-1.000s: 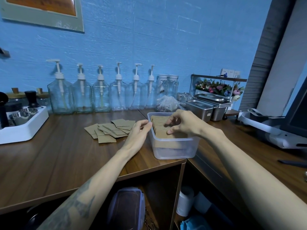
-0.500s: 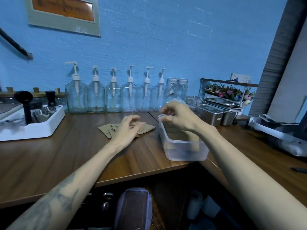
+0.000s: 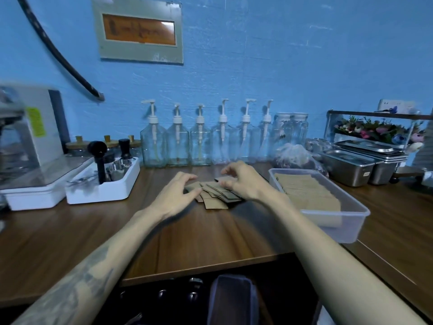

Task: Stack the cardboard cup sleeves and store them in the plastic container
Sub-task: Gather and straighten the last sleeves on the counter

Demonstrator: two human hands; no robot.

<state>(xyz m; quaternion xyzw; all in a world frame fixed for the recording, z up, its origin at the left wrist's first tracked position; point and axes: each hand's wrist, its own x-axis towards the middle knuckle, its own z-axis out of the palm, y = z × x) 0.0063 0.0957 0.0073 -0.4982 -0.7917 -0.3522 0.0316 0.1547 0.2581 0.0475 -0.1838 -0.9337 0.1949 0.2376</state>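
Both hands, left (image 3: 178,193) and right (image 3: 242,181), rest loosely curled on the scattered cardboard sleeves (image 3: 216,194).

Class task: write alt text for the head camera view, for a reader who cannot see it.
Both hands, left hand and right hand, rest on a loose pile of cardboard cup sleeves on a wooden counter. A plastic container of stacked sleeves sits to their right.

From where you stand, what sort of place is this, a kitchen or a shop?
Most likely a café's drink counter. A row of glass pump bottles lines the blue wall, steel lidded pans sit at the right, and both hands are gathering cardboard cup sleeves beside a plastic container already holding more.
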